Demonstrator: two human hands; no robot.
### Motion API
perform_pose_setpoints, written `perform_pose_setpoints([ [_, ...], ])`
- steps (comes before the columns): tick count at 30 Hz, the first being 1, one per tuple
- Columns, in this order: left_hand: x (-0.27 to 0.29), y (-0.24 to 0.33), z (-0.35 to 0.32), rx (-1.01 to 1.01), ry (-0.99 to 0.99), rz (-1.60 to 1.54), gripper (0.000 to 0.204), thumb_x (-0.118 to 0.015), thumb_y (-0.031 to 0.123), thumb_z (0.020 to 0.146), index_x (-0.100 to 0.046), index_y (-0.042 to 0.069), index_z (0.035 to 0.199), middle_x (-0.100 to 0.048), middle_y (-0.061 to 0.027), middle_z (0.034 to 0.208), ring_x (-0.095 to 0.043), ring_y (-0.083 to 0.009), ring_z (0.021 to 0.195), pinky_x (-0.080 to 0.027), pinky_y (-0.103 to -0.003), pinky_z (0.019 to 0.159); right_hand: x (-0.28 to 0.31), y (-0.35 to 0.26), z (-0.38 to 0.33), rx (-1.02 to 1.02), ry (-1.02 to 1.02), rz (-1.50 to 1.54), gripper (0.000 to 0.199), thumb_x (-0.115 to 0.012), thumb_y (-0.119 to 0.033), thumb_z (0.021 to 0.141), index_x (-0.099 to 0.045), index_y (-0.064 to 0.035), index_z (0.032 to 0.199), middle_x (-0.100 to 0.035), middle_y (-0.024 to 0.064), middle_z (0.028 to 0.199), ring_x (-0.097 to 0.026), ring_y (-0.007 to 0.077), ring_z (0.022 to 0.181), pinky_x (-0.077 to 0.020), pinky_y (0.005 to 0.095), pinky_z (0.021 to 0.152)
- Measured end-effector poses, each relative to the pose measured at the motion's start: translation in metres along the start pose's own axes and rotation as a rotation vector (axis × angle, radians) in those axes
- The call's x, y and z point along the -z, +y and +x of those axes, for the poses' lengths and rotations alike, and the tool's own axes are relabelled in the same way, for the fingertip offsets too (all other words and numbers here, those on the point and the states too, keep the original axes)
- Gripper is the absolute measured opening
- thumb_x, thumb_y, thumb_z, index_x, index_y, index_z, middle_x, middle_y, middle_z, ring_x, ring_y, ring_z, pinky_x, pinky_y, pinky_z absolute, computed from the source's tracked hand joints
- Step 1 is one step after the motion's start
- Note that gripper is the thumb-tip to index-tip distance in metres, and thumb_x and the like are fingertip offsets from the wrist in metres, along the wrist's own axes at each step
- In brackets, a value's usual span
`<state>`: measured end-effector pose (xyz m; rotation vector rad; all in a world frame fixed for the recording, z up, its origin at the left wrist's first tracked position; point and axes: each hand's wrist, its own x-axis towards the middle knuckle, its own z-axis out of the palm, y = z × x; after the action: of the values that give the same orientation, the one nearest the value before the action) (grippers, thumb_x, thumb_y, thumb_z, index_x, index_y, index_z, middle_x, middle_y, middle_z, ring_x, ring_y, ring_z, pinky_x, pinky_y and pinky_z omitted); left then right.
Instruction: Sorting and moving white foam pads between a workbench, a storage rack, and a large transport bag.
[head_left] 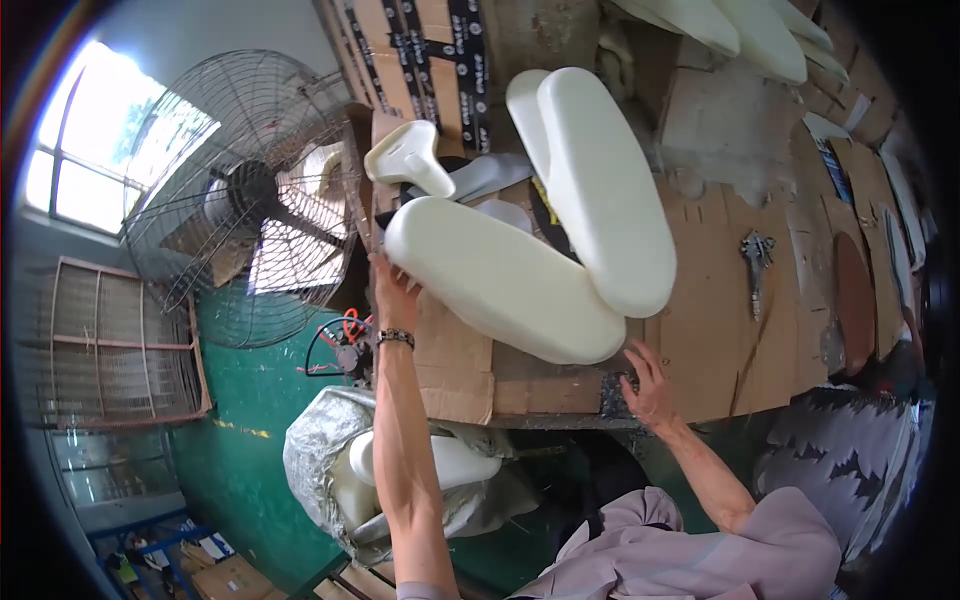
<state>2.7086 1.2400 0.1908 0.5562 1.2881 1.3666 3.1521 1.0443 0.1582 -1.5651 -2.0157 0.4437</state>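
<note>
Cream-white foam pads [505, 283] lie on brown cardboard [720, 310] above a green floor [250, 440].

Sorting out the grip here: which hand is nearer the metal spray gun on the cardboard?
Right. The right hand rests at the table's near edge, below-left of the spray gun. The left hand touches the white foam cushion, farther away.

Hiding part of the second foam pad [600, 190] at twelve o'clock behind the nearer foam pad [505, 280]. Covering most of the white pieces [440, 465] at six o'clock inside crinkled plastic wrap [320, 445]. Blurring into tiny clutter at seven o'clock, the floor items [160, 565].
</note>
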Motion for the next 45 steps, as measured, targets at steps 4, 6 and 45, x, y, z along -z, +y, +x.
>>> perform_pose_setpoints([
  [4,-0.017,0.004,-0.032,-0.033,0.092,-0.076,0.069,-0.047,0.066,0.097,-0.053,0.010,0.138,-0.061,-0.0026,0.130,-0.056,-0.0171,0.117,-0.045,-0.037,0.095,0.011,-0.009,0.011,-0.079,0.028,0.160,0.054,-0.072,-0.005,0.080,-0.055,-0.0023,0.131,-0.054,0.0179,0.136,-0.055,0.0394,0.122,-0.0471,0.0445,0.102],
  [6,-0.009,0.001,-0.071,-0.094,0.006,-0.133,0.059,-0.047,0.054,0.102,-0.053,0.008,0.138,-0.061,-0.0024,0.133,-0.058,-0.0170,0.120,-0.047,-0.035,0.096,0.018,-0.020,0.021,-0.100,0.029,0.244,0.053,-0.072,-0.007,0.081,-0.055,-0.0022,0.131,-0.055,0.0178,0.135,-0.056,0.0386,0.121,-0.0471,0.0440,0.102],
  [45,0.009,-0.109,-0.528,-0.025,0.469,-0.175,0.059,-0.082,0.023,0.083,-0.049,-0.001,0.127,-0.062,-0.0084,0.112,-0.060,-0.0152,0.100,-0.050,-0.032,0.089,0.100,-0.251,0.015,0.683,-0.140,0.308,0.049,-0.072,-0.001,0.074,-0.058,-0.0034,0.120,-0.065,0.0194,0.119,-0.065,0.0398,0.108,-0.0545,0.0465,0.091],
])
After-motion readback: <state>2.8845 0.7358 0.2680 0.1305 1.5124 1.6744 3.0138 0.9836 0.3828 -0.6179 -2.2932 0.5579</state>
